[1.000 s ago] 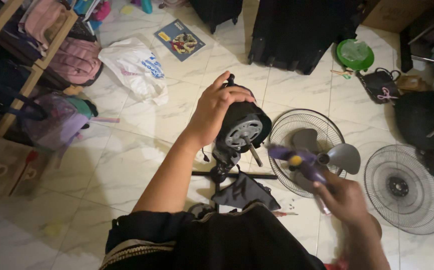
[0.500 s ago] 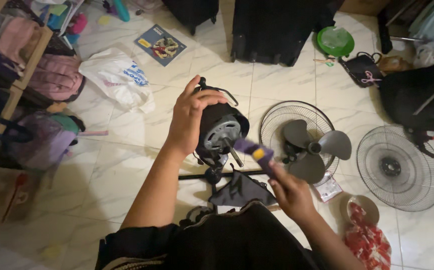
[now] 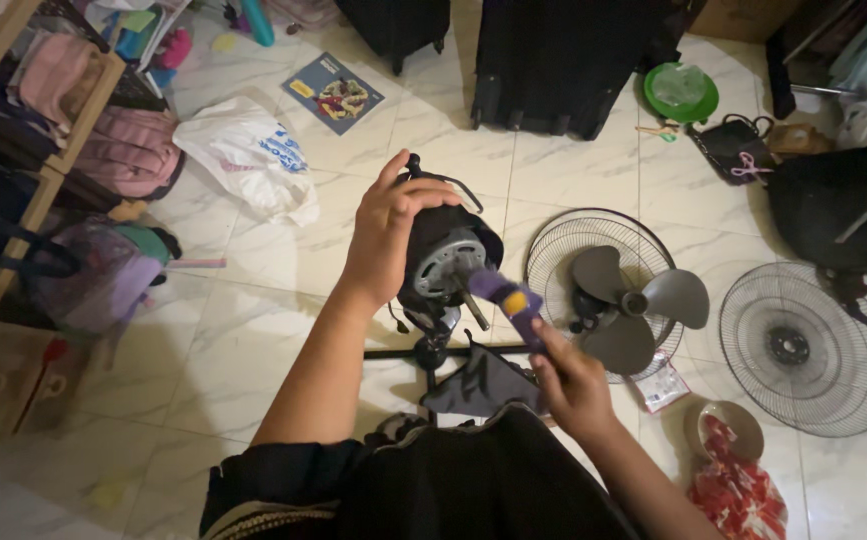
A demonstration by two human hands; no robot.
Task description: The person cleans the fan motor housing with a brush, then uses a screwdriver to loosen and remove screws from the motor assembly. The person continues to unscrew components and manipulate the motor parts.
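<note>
Above the floor, the left hand (image 3: 385, 235) grips the motor (image 3: 445, 262) with its shaft (image 3: 471, 305) slanting down-right toward the purple tool (image 3: 509, 300) pinched in the right hand (image 3: 565, 383).

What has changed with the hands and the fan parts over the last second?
The right hand has brought the purple tool in from the right, up to the shaft of the fan motor. The left hand still grips the motor. The fan blade and loose grille lie on the floor as before.
</note>
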